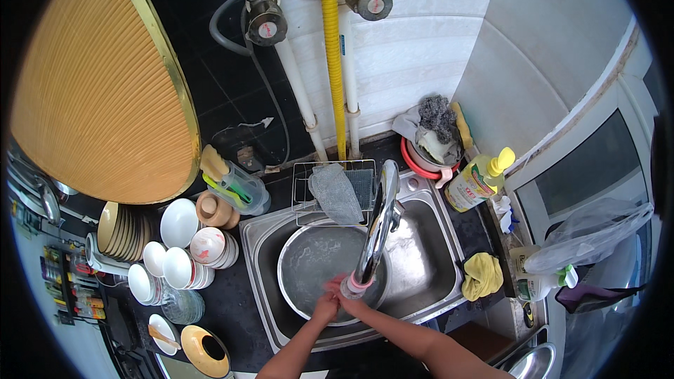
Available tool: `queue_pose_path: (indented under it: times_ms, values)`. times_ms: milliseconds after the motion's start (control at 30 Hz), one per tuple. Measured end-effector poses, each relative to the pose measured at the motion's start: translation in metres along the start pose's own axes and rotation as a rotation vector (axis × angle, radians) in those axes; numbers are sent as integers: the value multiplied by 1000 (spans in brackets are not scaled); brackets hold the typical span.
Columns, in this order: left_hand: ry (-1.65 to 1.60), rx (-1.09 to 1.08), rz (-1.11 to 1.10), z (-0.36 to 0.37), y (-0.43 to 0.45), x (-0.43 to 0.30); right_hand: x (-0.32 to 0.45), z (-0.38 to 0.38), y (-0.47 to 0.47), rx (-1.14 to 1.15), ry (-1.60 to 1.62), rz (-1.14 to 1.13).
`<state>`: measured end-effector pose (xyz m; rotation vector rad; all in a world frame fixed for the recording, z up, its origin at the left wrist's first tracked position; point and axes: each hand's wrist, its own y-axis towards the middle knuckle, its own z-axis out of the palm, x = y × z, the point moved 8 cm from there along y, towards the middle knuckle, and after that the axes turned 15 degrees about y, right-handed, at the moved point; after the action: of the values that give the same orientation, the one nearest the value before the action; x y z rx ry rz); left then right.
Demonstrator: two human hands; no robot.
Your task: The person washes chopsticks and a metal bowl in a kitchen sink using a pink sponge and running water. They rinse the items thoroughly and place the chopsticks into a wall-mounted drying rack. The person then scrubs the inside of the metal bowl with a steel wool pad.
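My left hand [327,305] and my right hand [352,302] are close together under the spout of the chrome faucet [380,221], over a large round metal basin [300,268]. The basin stands in the left bowl of the stainless steel sink [263,284] and holds cloudy water. Something pink shows at my fingers, and a pink ring sits around the faucet's tip. The spout partly covers my right hand, so whether either hand grips anything cannot be told. A wire rack [297,187] with a grey mesh cloth [334,192] stands behind the basin.
Stacked white bowls [179,268], beige plates [113,231] and glass bowls [184,305] stand left of the sink. Behind right are a dish soap bottle [471,184] and a red basin [416,163] with rags. A yellow cloth [482,276] lies at the sink's right edge.
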<state>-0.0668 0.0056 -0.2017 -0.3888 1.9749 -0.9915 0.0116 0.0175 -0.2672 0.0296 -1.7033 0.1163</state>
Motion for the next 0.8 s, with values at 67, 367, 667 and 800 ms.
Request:
queue_pose_path:
  times_ms: [67,367,667,800]
  values:
    - [-26,68,70,8,-6,12,-38,-15,6,-135,232,189]
    - [-235,150,-34,-21,-79,-5,-1,-104,37,-266,-444,257]
    - [-370,335,75,0,-94,-31,90,-101,26,-384,983,215]
    - [-216,273,127,-5,-93,-36,130,-119,35,-352,1003,266]
